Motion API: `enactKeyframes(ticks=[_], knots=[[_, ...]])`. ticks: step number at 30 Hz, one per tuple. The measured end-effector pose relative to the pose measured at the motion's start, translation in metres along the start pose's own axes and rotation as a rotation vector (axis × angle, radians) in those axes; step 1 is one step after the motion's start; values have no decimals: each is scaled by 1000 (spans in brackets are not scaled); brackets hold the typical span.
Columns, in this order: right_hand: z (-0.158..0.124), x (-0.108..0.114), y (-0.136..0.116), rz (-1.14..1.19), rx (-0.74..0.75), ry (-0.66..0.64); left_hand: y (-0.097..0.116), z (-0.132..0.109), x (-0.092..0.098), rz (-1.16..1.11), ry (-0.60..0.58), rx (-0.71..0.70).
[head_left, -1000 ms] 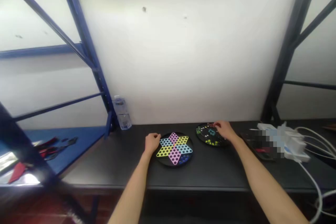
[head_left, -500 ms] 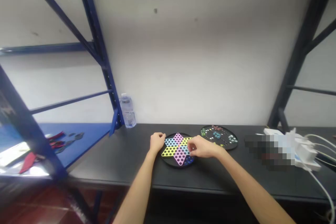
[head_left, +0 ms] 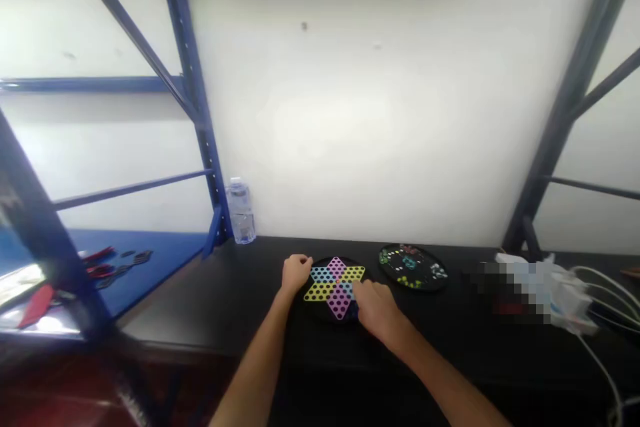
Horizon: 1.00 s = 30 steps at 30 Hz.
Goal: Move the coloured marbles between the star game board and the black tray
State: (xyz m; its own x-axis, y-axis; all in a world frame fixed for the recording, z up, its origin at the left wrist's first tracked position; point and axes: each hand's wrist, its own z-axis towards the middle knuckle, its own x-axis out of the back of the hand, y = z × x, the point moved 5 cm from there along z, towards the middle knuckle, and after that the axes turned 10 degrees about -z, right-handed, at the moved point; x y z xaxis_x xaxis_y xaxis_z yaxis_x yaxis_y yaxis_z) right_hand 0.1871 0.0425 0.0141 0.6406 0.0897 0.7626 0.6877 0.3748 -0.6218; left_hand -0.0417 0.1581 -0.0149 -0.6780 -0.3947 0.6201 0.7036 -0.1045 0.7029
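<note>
A Chinese checkers board [head_left: 321, 292] lies on the black shelf, its star of pink, yellow and light-blue points full of dark holes, set in a round black base. My left hand [head_left: 296, 273] rests at the left rim with its fingers curled in, gripping the edge. Over the right side of the board, my right hand [head_left: 374, 305] is closed, its fingertips down at the light-blue point. Whatever it pinches is hidden or too small to make out. The hand covers part of the lower right of the star.
A round black tray [head_left: 423, 285] holds small green, yellow, red, teal and white pieces. White chargers and cables [head_left: 570, 297] lie at the right. A clear bottle [head_left: 242, 213] stands by the blue post [head_left: 200, 107]. Tools [head_left: 107, 270] lie on the blue shelf at left.
My right hand has turned, its back now more toward me and its fingertips lower against the board. My left hand stays at the rim. The view has shifted slightly.
</note>
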Motion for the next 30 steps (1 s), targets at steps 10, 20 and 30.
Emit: enactKeyframes(ticks=[10,20,30], knots=[[1,34,46,318,-141,269,4,-1,2,-10,0,-23],[14,24,63,1476,-330,-6,-3,4,-3,-8,-2,-39],[5,22,48,56,-76,137,-2,0,-2,-17,-2,1]])
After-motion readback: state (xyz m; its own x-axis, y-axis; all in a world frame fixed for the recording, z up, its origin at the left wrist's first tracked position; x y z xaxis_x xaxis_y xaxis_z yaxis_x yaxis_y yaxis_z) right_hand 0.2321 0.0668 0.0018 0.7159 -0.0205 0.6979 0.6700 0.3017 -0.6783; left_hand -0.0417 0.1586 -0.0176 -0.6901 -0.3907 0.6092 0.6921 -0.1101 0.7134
